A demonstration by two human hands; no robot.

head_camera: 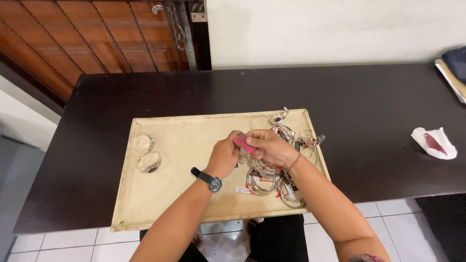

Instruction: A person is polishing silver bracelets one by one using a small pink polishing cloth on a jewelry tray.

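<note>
Head view: right hand (pixel 273 147) pinches flat pink cloth (pixel 244 143) over tray (pixel 170 204).

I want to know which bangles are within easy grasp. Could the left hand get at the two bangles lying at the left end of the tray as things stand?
Probably yes. The left hand is over the tray, and only bare tray lies between it and the two bangles. It seems to be gripping something with the right hand, which holds a pink pad.

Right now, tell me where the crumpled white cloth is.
In the head view, the white cloth lies on the dark table near its right end, well right of the cream tray and apart from it.
</note>
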